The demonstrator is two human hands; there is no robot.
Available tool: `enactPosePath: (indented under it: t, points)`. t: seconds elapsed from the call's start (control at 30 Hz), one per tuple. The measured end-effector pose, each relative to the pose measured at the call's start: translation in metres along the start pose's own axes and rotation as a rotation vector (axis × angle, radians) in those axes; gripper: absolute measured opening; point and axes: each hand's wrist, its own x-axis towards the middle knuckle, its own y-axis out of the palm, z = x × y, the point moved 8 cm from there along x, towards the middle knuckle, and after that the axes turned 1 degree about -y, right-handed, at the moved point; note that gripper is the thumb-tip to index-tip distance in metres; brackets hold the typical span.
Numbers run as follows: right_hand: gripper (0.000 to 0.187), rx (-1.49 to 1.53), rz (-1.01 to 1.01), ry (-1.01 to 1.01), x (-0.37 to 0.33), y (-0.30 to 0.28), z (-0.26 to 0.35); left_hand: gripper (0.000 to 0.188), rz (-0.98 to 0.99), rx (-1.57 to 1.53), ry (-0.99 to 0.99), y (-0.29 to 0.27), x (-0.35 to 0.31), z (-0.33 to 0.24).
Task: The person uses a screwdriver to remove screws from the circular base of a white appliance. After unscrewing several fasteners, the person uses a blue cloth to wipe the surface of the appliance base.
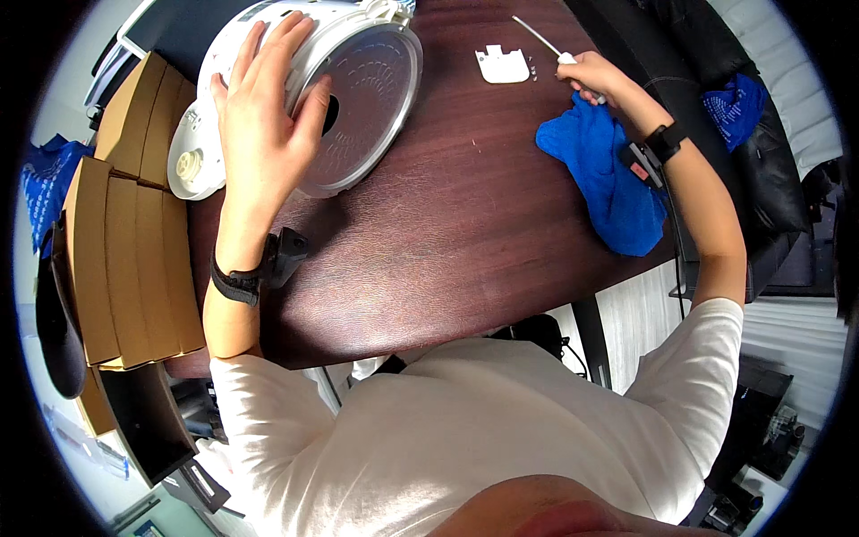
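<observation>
Head view: the appliance (371,116), a white rounded housing with a broad circular grey face, stands at the upper left of the tabletop (420,259), its face turned toward the right; the left hand (268,116) lies spread against the housing, fingers fanned, thumb by the rim of the face, steadying rather than gripping; the right hand (589,79) is closed round the handle of a screwdriver (539,39), its shaft pointing up and to the left, well apart from the appliance. Near the right hand lie a small white cover (503,67) and, just beside it, several tiny loose pieces (534,70), probably screws; a blue cloth (608,183) lies just below them. Principal hazards, as judged: the curved housing may roll or tip should the open left hand lift away; the loose pieces, being so small and uncontained, may scatter if the wrist or screwdriver sweeps across them, or be caught up if the cloth is dragged; the tip, if it slips under pressure, may scratch the housing or strike the supporting hand.
</observation>
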Motion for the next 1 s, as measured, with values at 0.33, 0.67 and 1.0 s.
enactPosePath:
  t: [0.33,0.67,1.0]
  points:
    - [0.028,-0.112,0.106,0.058,0.019,0.021,-0.006,0.046,-0.047,-0.132,0.084,-0.004,0.002,-0.005]
    - [0.028,-0.11,0.118,0.033,0.017,0.022,-0.003,0.047,-0.08,-0.163,0.061,-0.002,-0.007,0.009]
    - [0.028,-0.098,0.1,0.071,0.024,0.019,-0.014,0.048,-0.102,-0.197,0.061,-0.01,-0.024,0.009]
